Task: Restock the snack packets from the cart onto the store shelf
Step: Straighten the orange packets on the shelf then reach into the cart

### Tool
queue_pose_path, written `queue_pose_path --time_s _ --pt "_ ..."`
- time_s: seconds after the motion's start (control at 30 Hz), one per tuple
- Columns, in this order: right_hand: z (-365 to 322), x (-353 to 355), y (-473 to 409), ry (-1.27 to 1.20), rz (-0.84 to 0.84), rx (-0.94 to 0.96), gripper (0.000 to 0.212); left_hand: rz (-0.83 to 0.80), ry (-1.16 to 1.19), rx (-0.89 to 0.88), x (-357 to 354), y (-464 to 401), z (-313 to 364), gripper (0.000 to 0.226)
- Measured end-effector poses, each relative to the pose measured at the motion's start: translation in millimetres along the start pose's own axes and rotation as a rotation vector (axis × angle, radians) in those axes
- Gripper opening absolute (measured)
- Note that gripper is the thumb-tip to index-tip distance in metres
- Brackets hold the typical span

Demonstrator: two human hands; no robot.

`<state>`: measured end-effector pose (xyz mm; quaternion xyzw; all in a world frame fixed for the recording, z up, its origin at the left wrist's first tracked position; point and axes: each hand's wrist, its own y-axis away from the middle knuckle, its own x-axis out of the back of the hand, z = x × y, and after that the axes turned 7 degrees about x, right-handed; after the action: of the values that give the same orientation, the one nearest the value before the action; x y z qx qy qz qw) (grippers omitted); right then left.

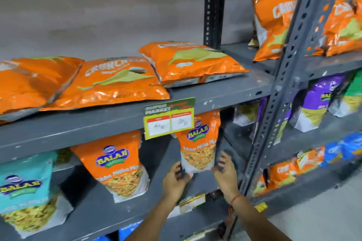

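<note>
Head view, shelf: a grey metal shelf unit (225,92) with slotted uprights stands against a plain wall; the cart is not in view.
Head view, packet in hand: an orange stand-up snack packet with a blue logo and a clear window (198,143) stands upright on the middle board, partly behind a yellow and green paper price tag (169,118) that hangs from the board above.
Left hand: the left hand (175,181) holds the lower left corner of this packet, fingers curled on its edge.
Right hand: the right hand (226,172) presses the lower right side, fingers spread against it. So both hands grasp the packet between them.
Neighbours: a second orange packet of the same kind (117,164) leans well apart to the left, and a teal packet with the same logo (25,191) is at the far left.
Upper board: three flat orange crisp bags (109,82) lie on their backs, overlapping.
Handling, my judgement: the packet looks light and soft, the film smooth and probably a little slippery; the content can be crushed, so a gentle squeeze is enough.
Where to hold, my judgement: the two lower sides near the base, as now, keep it upright while it is set down.
Risk, my judgement: it may tip forward once the hands let go of it.
</note>
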<state>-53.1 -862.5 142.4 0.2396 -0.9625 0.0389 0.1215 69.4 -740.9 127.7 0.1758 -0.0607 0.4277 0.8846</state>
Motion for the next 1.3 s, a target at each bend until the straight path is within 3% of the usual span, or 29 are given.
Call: queue_pose_path --time_s 0.1,0.17,0.27,0.37,0.53,0.6,0.7,0.83,0.97,1.1,1.3 --pt "17.7 9.3 -35.2 -0.047 -0.165 -0.093 0.070 -0.005 0.047 0.027 -20.3 -17.6 -1.8 0.072" --pt "29.0 11.2 -53.1 -0.008 -0.283 -0.111 0.073 0.017 0.047 0.043 -28.8 -23.4 -5.9 0.069" --pt "38.6 13.1 -66.2 0.002 -0.418 -0.128 0.052 0.085 0.057 0.037 -35.0 -27.6 -15.0 0.054" --pt "43.3 19.0 -66.5 0.010 -0.502 -0.099 0.039 0.090 0.053 0.031 -35.5 -29.5 -20.8 0.056" --pt "42.9 27.6 -65.3 -0.001 -0.521 -0.080 0.072 0.053 0.096 0.014 -31.2 -28.0 -24.1 0.063" --pt "41.4 24.2 -59.5 0.004 -0.459 -0.062 0.084 0.024 0.107 -0.002 -27.9 -21.4 -24.6 0.066" --pt "38.7 8.9 -38.8 -0.049 -0.239 -0.072 0.091 0.056 0.103 0.006 -11.8 3.0 -29.5 0.076" --pt "30.3 -30.0 9.7 -0.128 0.147 -0.095 0.072 0.080 0.131 0.017 45.4 53.8 -48.7 0.072" --pt "0.4 -102.1 84.4 -0.274 0.296 0.046 0.055 0.288 0.152 0.017 145.0 112.1 -84.4 0.060" --pt "-29.2 -204.7 184.0 -0.321 0.063 0.184 0.051 0.545 0.113 0.032 269.5 171.6 -121.8 0.044" --pt "-72.6 -334.4 308.0 -0.260 -0.555 0.317 0.057 0.773 0.013 0.055 426.8 223.9 -165.1 0.037"
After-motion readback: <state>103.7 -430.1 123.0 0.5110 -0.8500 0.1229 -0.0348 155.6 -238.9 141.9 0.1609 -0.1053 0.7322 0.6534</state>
